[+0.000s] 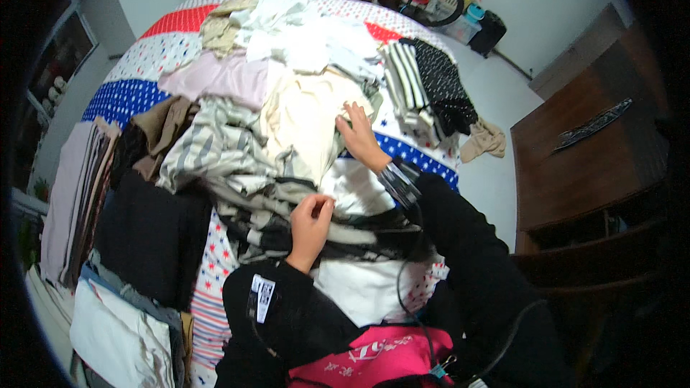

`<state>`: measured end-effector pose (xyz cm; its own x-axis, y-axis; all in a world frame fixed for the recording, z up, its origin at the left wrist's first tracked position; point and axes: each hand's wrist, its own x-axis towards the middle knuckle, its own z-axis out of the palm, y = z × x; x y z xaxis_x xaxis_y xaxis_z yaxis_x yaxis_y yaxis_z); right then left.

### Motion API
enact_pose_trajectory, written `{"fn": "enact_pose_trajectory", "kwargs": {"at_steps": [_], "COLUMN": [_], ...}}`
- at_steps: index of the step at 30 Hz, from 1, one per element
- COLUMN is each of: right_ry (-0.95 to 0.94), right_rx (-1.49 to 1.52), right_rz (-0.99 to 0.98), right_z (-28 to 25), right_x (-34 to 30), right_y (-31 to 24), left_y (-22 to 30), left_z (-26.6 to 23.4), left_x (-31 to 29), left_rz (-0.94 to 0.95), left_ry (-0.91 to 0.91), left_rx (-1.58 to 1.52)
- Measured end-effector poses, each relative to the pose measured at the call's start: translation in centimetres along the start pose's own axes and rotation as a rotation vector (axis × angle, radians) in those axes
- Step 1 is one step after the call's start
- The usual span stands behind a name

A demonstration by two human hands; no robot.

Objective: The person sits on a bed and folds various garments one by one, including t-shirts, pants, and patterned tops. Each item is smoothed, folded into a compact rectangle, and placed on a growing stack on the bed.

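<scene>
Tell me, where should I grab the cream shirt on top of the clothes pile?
Probably best at its right edge, coming from the right. The cream shirt lies spread flat on top of the heap, and that edge is free where the right hand already rests on it. Its left side looks tucked against the grey striped garment, so it might drag. The left hand pinches darker striped cloth lower down.

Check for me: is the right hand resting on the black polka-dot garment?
No, the right hand lies on a cream garment; the black dotted garment sits apart.
</scene>
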<state>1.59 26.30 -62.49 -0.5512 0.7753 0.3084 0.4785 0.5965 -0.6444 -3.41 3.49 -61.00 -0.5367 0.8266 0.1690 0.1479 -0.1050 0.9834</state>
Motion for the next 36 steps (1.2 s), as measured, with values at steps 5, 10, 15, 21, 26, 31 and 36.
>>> {"fn": "enact_pose_trajectory", "kwargs": {"at_steps": [5,10,15,21,26,31,36], "right_ry": [-0.346,-0.304,-0.190,-0.343,-0.084,0.533,-0.366], "right_rx": [-0.098,-0.373,-0.246,0.066,-0.201,-0.091,-0.227], "right_rz": [-0.094,-0.174,-0.088,0.106,-0.011,-0.415,-0.068], "right_z": [-3.1,-5.2,-6.5,-10.2,-15.7,-20.3,-11.9], "right_x": [-12.4,-24.3,-29.0,-30.9,-22.7,-15.9,-27.8], "right_y": [-3.0,-5.3,-5.5,-5.5,-7.6,-10.5,-8.6], "left_y": [-0.2,-0.7,-1.1,0.4,3.6,4.3,1.8], "left_z": [-0.5,-1.2,-1.7,-2.0,-1.8,-1.6,0.1], "left_x": [0.1,0.5,-0.2,-2.4,-3.3,-4.6,-6.6], "left_rz": [0.005,0.029,0.199,0.323,0.390,0.569,0.317], "left_ry": [0.147,0.181,-0.085,-0.241,0.007,0.200,0.006], "left_rx": [-0.106,-0.015,0.556,0.744,0.499,0.493,0.418]}}
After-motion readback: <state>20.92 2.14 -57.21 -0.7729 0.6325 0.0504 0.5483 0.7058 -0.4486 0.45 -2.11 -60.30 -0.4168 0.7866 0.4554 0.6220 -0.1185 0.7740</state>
